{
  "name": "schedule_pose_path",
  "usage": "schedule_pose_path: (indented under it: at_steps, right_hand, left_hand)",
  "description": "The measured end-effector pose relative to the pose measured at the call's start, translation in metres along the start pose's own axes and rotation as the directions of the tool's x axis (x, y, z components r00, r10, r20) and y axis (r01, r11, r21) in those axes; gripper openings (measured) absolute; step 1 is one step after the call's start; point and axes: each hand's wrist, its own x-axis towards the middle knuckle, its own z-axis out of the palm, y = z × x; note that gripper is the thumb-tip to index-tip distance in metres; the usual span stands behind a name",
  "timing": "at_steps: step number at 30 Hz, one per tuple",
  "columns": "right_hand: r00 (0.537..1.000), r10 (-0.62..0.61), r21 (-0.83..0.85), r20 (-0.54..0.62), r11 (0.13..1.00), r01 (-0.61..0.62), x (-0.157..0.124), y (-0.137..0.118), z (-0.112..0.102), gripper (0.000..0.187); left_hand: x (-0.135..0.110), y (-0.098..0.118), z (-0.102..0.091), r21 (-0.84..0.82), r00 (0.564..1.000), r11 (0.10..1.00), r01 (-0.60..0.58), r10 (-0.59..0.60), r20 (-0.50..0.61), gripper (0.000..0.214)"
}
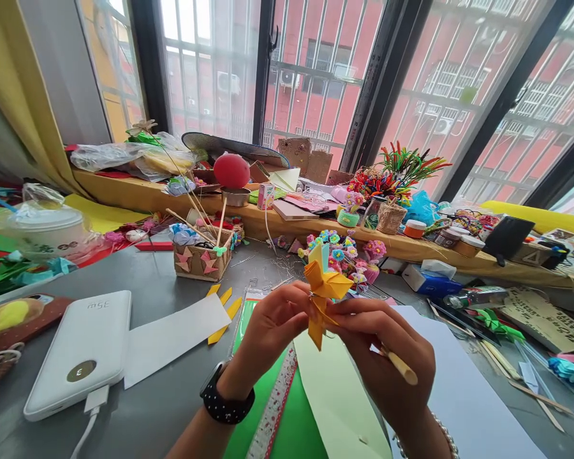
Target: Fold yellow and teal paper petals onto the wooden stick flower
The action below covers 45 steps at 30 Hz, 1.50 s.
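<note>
Both my hands hold an orange-yellow folded paper piece (pixel 329 280) in front of me, with pointed petal-like flaps above and a pointed strip hanging below. My left hand (pixel 280 319) pinches it from the left, a dark watch on the wrist. On the other side my right hand (pixel 387 338) grips it with fingertips, and a pale wooden stick (pixel 402 368) pokes out from under these fingers. Beneath the hands lie a pale green paper sheet (pixel 335 395), a patterned ruler (pixel 275 408) and a green mat (pixel 242 430). Orange paper strips (pixel 224 315) rest left of my left hand.
A white power bank (pixel 83 350) with a cable sits left, beside a white paper strip (pixel 176 341). Behind stand a cardboard box (pixel 201 260) with sticks and a cluster of small flowers (pixel 339 255). White paper (pixel 459 376) and a plastic bottle (pixel 476 298) are right.
</note>
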Motion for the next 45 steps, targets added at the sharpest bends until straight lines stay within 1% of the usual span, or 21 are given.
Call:
schedule_pose_path:
  at_steps: [4,10,12,18,21,23,26,28,31,33,34,36,38,39,41,43,45]
  right_hand:
    - [0.999,0.028,0.024,0.037,0.999,-0.029,0.004,0.001,-0.003,0.017]
    - [0.994,0.079,0.095,0.077,0.992,-0.086,0.001,0.012,-0.005,0.015]
    - [0.991,0.087,0.097,0.101,0.991,-0.097,0.001,0.015,-0.006,0.014]
    - [0.983,0.091,0.084,0.159,0.991,-0.105,0.004,0.017,-0.011,0.013]
    - [0.983,0.103,0.069,0.152,0.991,-0.114,0.005,0.018,-0.011,0.011]
    - [0.979,0.145,0.044,0.143,0.987,-0.153,0.005,0.018,-0.009,0.009]
    - [0.958,0.262,-0.033,0.113,0.965,-0.26,0.004,0.019,-0.004,0.007]
    - [0.945,0.309,-0.068,0.109,0.95,-0.303,0.004,0.02,0.0,0.008]
    - [0.921,0.369,-0.099,0.12,0.928,-0.359,0.003,0.021,0.003,0.012]
    - [0.901,0.412,-0.091,0.139,0.911,-0.403,0.002,0.02,0.004,0.008]
    - [0.896,0.418,-0.084,0.15,0.909,-0.409,0.003,0.02,0.004,0.009]
    - [0.903,0.398,-0.075,0.16,0.917,-0.391,0.003,0.019,0.003,0.016]
    - [0.911,0.386,-0.072,0.148,0.922,-0.379,0.003,0.02,0.002,0.019]
    - [0.904,0.406,-0.06,0.133,0.914,-0.401,0.003,0.02,0.002,0.019]
    - [0.867,0.486,0.01,0.109,0.872,-0.49,0.003,0.02,0.001,0.024]
    - [0.815,0.568,0.125,0.116,0.806,-0.579,0.002,0.018,0.003,0.026]
    - [0.775,0.613,0.224,0.151,0.743,-0.631,0.002,0.016,0.005,0.023]
  left_hand:
    - [0.0,0.0,-0.001,0.004,1.0,1.0,0.016,-0.016,-0.02,0.012]
    - [0.001,0.0,-0.001,0.038,0.999,0.998,0.049,-0.048,-0.025,0.01]
    - [0.002,0.001,0.0,0.038,0.999,0.998,0.052,-0.051,-0.015,0.007]
    - [0.002,0.003,0.002,0.0,0.991,0.991,0.132,-0.132,0.012,0.002]
    - [0.001,0.002,0.001,-0.035,0.987,0.988,0.149,-0.147,0.071,0.003]
    - [0.001,0.002,0.001,-0.033,0.982,0.985,0.17,-0.167,0.084,0.002]
    - [0.002,0.003,0.003,0.035,0.976,0.976,0.216,-0.217,0.031,0.008]
    - [0.002,0.003,0.004,0.078,0.967,0.964,0.255,-0.255,-0.015,0.013]
    - [0.003,0.003,0.005,0.087,0.951,0.947,0.308,-0.304,-0.06,0.016]
    - [0.004,0.004,0.004,0.071,0.939,0.938,0.341,-0.335,-0.085,0.018]
    - [0.004,0.004,0.003,0.056,0.933,0.934,0.353,-0.347,-0.094,0.019]
    - [0.004,0.005,0.002,0.026,0.923,0.926,0.377,-0.373,-0.092,0.024]
    - [0.004,0.006,0.0,0.013,0.919,0.92,0.392,-0.391,-0.051,0.03]
    - [0.004,0.006,0.0,0.026,0.92,0.92,0.391,-0.391,-0.023,0.034]
    - [0.003,0.006,0.001,0.121,0.929,0.922,0.367,-0.371,0.01,0.043]
    - [0.002,0.005,0.001,0.314,0.951,0.902,0.298,-0.307,-0.021,0.044]
    - [0.002,0.004,0.001,0.536,0.978,0.818,0.207,-0.186,-0.095,0.032]
